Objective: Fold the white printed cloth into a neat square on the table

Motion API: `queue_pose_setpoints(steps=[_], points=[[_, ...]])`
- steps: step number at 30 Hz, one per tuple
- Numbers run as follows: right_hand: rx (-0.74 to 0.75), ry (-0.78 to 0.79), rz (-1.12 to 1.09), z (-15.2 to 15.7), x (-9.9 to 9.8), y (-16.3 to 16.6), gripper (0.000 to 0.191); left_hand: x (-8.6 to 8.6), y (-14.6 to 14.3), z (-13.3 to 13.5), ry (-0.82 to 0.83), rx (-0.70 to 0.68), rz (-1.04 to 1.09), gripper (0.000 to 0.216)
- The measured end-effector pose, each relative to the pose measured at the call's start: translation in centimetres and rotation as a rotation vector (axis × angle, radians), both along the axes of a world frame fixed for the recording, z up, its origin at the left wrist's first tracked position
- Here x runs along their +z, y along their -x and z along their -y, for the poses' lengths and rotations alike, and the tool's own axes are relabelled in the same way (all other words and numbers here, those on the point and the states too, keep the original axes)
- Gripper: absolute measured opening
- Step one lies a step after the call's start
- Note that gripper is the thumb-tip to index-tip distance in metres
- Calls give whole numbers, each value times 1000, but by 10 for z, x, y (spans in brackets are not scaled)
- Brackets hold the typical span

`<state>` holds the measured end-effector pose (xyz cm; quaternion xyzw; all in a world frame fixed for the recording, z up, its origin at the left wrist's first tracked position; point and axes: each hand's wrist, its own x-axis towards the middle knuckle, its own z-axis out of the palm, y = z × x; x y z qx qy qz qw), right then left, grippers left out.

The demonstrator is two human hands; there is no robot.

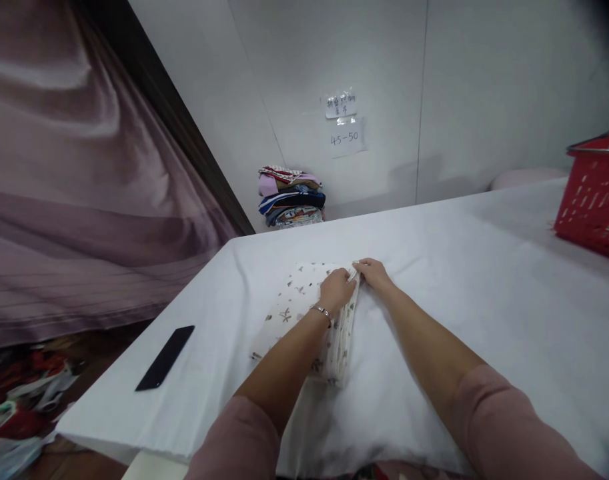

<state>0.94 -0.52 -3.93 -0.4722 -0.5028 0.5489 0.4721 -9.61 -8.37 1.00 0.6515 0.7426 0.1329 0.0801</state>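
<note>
Many layers in this folded patterned cloth (295,301), flat on the white tabletop (474,280). My right fingers (363,265) pinch its far corner; my left fingers (345,275) curl at the layered edge, grip hidden, can't tell. Uneven tugging might slide layers apart, skewing the edge.

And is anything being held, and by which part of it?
The folded patterned cloth: the right hand pinches its far right corner; the left hand touches the layered edge nearby, grip unclear.
</note>
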Motion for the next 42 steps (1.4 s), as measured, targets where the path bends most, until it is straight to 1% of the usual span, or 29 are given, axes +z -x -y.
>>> queue_pose_setpoints(steps=[4, 6, 8, 10, 13, 14, 16, 19, 22, 25, 29, 32, 35, 42], points=[[-10, -45, 42, -4, -4, -2, 17, 0, -1, -1, 16, -17, 42, 23], [-5, -62, 60, -5, -6, -2, 17, 1, 2, 3, 21, -31, 111, 27], [5, -67, 66, -6, -8, -3, 18, 2, 7, 12, -6, -57, 168, 29], [20, -81, 79, -7, -10, -3, 19, 0, 13, 28, -68, -101, 163, 31], [25, -147, 133, -7, -13, -3, 19, -7, 23, 61, -136, -211, 32, 39], [21, -171, 157, -7, -15, -3, 20, -11, 26, 73, -140, -241, -21, 43], [21, -203, 194, -6, -17, -4, 22, -18, 31, 95, -124, -258, -103, 46], [38, -232, 233, -3, -19, -5, 24, -26, 34, 114, -79, -251, -163, 47], [25, -250, 267, -4, -17, -3, 23, -28, 33, 117, -48, -242, -177, 49], [20, -270, 287, -10, -8, 2, 24, -26, 30, 115, -38, -219, -170, 52], [57, -292, 365, -15, 1, 7, 23, -23, 28, 115, -67, -281, -165, 48], [65, -289, 423, -14, -1, 6, 20, -22, 30, 118, -38, -341, -138, 46], [69, -290, 441, -13, -5, 4, 21, -23, 33, 122, -31, -378, -120, 46], [94, -302, 416, -20, -12, 9, 29, -27, 34, 125, -90, -382, -132, 46]])
